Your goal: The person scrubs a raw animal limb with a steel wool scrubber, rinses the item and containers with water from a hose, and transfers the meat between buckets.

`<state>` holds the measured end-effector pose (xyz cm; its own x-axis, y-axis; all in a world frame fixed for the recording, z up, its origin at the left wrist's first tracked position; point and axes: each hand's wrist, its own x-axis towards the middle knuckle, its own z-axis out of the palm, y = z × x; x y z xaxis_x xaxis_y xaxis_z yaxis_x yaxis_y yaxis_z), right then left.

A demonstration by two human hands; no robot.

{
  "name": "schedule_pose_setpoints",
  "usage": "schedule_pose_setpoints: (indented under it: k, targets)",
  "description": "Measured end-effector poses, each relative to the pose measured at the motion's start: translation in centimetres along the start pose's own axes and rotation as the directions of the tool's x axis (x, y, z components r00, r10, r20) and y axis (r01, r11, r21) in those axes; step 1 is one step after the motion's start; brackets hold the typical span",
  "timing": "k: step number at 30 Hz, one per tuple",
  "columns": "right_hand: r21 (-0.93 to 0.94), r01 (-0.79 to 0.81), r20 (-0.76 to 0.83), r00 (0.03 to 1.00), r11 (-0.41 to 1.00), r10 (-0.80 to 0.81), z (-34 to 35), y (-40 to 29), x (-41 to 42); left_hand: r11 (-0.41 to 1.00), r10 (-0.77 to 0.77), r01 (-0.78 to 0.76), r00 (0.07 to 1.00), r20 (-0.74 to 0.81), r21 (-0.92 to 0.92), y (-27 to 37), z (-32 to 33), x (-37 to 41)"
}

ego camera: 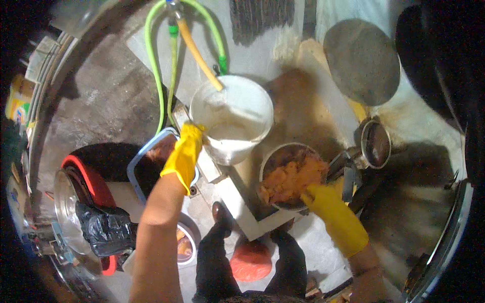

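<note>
A yellow rubber glove covers my left hand (185,151), whose fingers are at the left rim of a white bucket (257,94); whether they grip it is hard to tell. An orange-yellow hose (199,55) reaches into the bucket from above. My right hand (326,208), also in a yellow glove, is at the lower right edge of a round metal pot (268,157). Its fingers touch or lie next to an orange, crumpled mass (290,178) in the pot; their grip is blurred.
Green hoses (149,57) hang behind the bucket. At left are a blue-rimmed basin (132,170), a red-rimmed tub (89,174) and a black plastic bag (106,231). A small metal pot (387,146) sits at right, below a large round disc (362,62). A red object (251,261) lies between my legs.
</note>
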<state>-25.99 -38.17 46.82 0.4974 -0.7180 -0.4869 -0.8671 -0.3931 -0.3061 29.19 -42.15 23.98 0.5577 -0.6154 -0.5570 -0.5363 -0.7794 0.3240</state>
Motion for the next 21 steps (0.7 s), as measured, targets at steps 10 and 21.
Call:
schedule_pose_setpoints:
  k: [10, 21]
  targets:
    - [-0.342, 0.596, -0.85, 0.134, 0.726, -0.51, -23.6, -23.3, 25.2, 0.879, 0.248, -0.394, 0.858, -0.45, -0.268, -2.4, 9.2, 0.1]
    - [-0.462, 0.29, -0.544, 0.654, 0.839, -0.525, -32.7, -30.8, 34.8, 0.431, -0.09, 0.177, 0.984, 0.153, -0.885, 9.3, -3.2, -15.1]
